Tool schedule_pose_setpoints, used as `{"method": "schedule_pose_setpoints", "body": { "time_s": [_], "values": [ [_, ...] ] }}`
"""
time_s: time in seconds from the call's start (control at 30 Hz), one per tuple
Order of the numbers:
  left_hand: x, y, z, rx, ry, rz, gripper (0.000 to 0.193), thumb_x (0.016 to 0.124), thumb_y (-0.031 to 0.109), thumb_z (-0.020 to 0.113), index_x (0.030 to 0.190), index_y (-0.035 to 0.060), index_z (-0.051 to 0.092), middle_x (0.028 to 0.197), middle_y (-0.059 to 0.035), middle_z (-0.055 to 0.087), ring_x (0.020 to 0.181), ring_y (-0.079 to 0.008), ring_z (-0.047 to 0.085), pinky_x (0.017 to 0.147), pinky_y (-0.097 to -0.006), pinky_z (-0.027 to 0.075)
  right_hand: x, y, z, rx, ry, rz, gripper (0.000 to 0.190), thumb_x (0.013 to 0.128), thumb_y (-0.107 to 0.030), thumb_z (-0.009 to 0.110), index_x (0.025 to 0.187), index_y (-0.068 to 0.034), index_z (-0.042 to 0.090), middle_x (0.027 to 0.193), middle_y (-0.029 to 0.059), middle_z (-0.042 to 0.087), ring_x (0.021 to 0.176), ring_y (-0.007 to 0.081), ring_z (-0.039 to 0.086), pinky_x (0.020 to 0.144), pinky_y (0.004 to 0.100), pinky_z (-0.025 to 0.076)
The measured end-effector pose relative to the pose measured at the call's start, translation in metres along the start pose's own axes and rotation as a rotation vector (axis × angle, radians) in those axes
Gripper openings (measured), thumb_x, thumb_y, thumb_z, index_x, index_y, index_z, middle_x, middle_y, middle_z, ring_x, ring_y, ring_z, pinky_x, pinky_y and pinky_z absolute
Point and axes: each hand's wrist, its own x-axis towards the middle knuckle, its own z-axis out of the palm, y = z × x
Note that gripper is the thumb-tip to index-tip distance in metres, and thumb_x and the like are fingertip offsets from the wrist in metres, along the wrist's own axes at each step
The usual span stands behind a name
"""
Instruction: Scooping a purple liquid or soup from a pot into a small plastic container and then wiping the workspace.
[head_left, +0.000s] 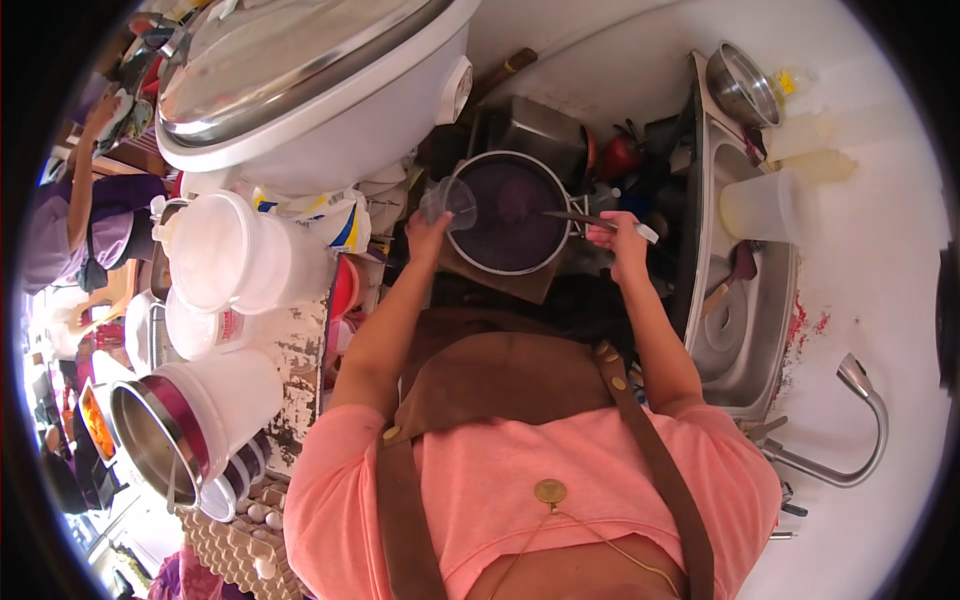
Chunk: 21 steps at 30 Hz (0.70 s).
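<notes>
My left hand (424, 238) grips a clear plastic cup (459, 202), tilted over the left edge of a round pot. Dark purple liquid (514, 240) fills much of that pot (512, 272), and a lighter patch shows near its middle. In my right hand (622, 244) is a long, flat metal utensil (570, 217) with a white handle end, perhaps a knife or spatula. Its tip reaches over the pot's right side, above the wire-like pot handle (579, 208). Whether the tip touches the liquid I cannot tell. The cup's contents are also unclear.
A steel sink (750, 394) with a faucet (870, 457) lies right; a steel bowl (742, 86) and plastic container (761, 206) stand there. Left are a large white lidded appliance (322, 127), plastic tubs (225, 255) and egg trays (232, 544). Another person's arm (81, 180) shows far left.
</notes>
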Motion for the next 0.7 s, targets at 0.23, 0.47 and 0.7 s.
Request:
{"method": "schedule_pose_setpoints", "body": {
  "time_s": [0.23,0.47,0.7],
  "values": [
    [0.002,0.016,0.043,0.275,-0.103,0.111,0.082,0.063,0.036,0.073,0.123,-0.0063,0.038,0.12,-0.0256,0.042,0.114,-0.0367,0.041,0.096,-0.0375,0.035,-0.015,-0.041,-0.014,-0.004,0.038,-0.056,0.029,0.084,-0.024,0.04,0.093,0.001,0.053,0.077,0.016,0.061,0.062,0.0205,0.062,0.061,0.0287,0.047],
    [-0.012,0.042,0.081,-0.288,-0.439,-0.271,0.074,0.067,0.031,0.074,0.121,-0.0047,0.041,0.111,-0.0131,0.052,0.098,-0.0213,0.052,0.082,-0.0306,0.043,-0.032,-0.047,-0.023,0.084,0.016,-0.144,0.027,0.086,-0.023,0.04,0.093,0.0,0.053,0.077,0.0149,0.061,0.066,0.0208,0.062,0.063,0.0286,0.047],
    [-0.019,0.067,0.07,-0.469,-0.578,-0.249,0.047,0.074,0.03,0.07,0.109,0.0056,0.051,0.093,-0.0008,0.054,0.081,-0.011,0.051,0.074,-0.0247,0.042,-0.073,-0.023,-0.005,0.002,-0.07,-0.558,0.019,0.092,-0.013,0.037,0.091,0.0,0.05,0.088,0.0139,0.059,0.08,0.0199,0.06,0.079,0.0296,0.043]
  ]
}}
